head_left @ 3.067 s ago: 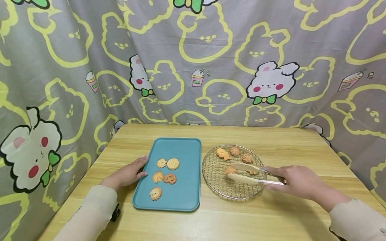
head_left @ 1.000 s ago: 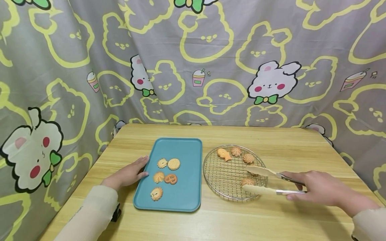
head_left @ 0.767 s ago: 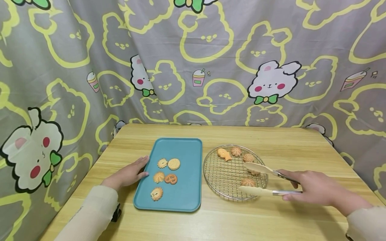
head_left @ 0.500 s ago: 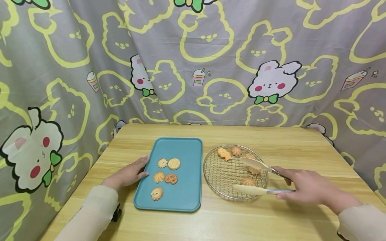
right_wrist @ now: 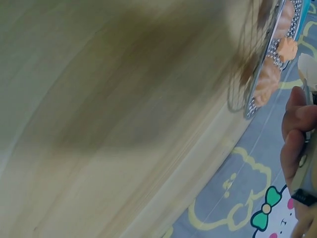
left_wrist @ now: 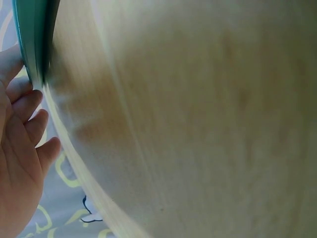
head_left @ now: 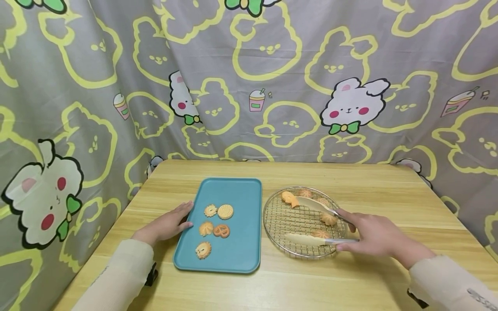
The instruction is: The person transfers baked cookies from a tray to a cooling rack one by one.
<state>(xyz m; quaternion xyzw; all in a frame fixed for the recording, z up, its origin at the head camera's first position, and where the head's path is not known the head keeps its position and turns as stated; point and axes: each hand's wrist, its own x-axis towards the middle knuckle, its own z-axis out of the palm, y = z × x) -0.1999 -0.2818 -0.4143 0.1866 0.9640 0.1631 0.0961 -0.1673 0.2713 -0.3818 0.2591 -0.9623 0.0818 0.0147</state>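
Note:
My right hand [head_left: 375, 235] holds a pair of tongs [head_left: 307, 239] with cream tips, spread apart above a round wire rack [head_left: 288, 226]. The upper tip is beside the tail of a fish-shaped cookie [head_left: 288, 198]; the lower one passes in front of a swirl cookie [head_left: 321, 233], partly hiding it. Nothing is between the tips. A flower-shaped cookie [head_left: 329, 219] lies between the two arms. My left hand [head_left: 165, 223] rests with its fingers against the left edge of a teal tray [head_left: 229, 192]. In the left wrist view, these fingers [left_wrist: 34, 126] look relaxed at the tray's edge.
On the tray lie several cookies, among them a pretzel [head_left: 221, 230], a round cookie [head_left: 225, 211] and a ring-like one [head_left: 203, 249]. Two more swirl cookies sit at the rack's back. A patterned curtain [head_left: 218, 56] hangs behind the wooden table [head_left: 303, 285].
Earlier a cookie was at the tongs' tips near the rack's middle; a swirl cookie now lies at its front right. The spread tongs have since moved left. My left hand has stayed put.

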